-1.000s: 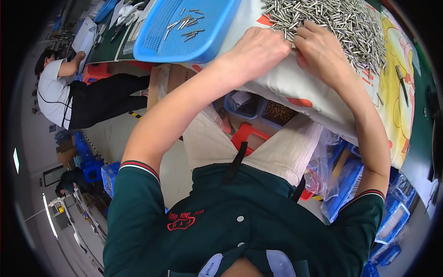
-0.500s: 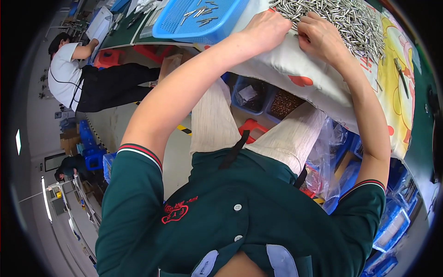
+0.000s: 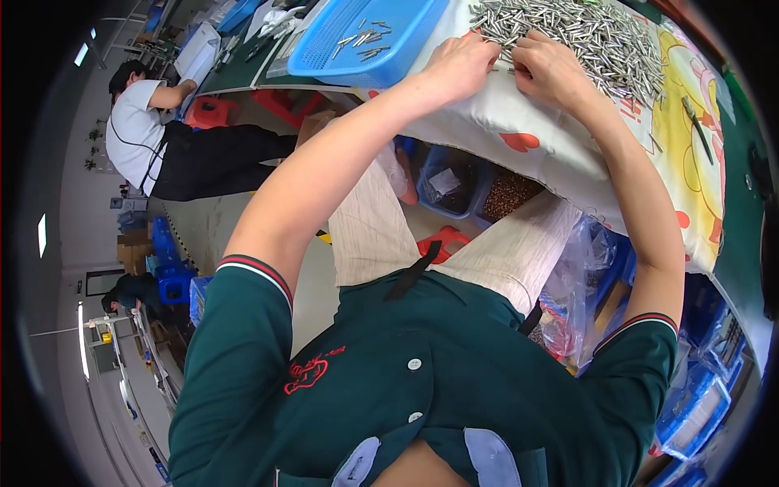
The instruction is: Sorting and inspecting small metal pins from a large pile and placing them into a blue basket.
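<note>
Because the slim metal pins (image 3: 604,39) lie heaped on the worktop (image 3: 507,104), light pinches would suit; the left hand (image 3: 461,68) and right hand (image 3: 552,71) curl their fingers (image 3: 527,55) beside them, holding what, I cannot tell.

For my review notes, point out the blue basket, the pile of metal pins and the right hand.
Blue basket (image 3: 361,79): head view, on its near wall.
Pile of metal pins (image 3: 586,40): head view, around its middle.
Right hand (image 3: 550,70): head view, on its back.
</note>
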Motion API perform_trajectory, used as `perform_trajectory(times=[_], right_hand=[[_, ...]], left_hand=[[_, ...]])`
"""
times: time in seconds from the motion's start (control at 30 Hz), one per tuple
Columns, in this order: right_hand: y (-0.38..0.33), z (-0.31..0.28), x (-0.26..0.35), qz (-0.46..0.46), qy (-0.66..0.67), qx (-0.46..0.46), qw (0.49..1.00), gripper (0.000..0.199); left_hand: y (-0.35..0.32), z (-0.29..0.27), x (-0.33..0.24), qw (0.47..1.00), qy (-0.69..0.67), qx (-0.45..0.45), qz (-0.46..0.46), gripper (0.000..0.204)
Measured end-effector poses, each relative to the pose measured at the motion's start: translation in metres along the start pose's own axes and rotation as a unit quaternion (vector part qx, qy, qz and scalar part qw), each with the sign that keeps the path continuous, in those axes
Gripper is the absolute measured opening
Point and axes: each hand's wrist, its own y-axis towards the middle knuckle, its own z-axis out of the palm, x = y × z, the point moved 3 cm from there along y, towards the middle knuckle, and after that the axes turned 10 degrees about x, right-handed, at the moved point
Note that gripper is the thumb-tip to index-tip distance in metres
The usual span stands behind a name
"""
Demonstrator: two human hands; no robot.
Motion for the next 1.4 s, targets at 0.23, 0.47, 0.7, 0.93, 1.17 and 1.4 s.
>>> perform_trajectory(times=[0.23,0.47,0.7,0.93,1.17,1.4], right_hand=[[0.003,0.0,0.0,-0.018,-0.025,-0.009,0.999,0.007],[0.001,-0.003,0.014,0.03,-0.093,0.048,0.994,0.006],[0.0,-0.01,0.005,0.063,-0.006,-0.012,0.998,0.008],[0.001,-0.031,-0.023,0.172,0.146,-0.259,0.939,0.012],[0.003,-0.027,-0.033,0.214,0.144,-0.261,0.93,0.013],[0.004,-0.021,-0.038,0.271,0.2,-0.245,0.909,0.011]], left_hand=[[0.001,-0.003,-0.002,0.999,-0.007,-0.03,0.028,0.005],[0.003,-0.001,0.002,0.999,-0.044,-0.025,0.011,0.008],[0.01,-0.003,0.008,0.994,-0.102,-0.025,0.026,0.006],[0.03,0.005,0.01,0.826,-0.557,-0.081,-0.025,0.012],[0.073,0.003,0.003,0.795,-0.592,-0.124,0.043,0.01],[0.076,0.011,0.008,0.705,-0.706,-0.074,-0.003,0.02]])
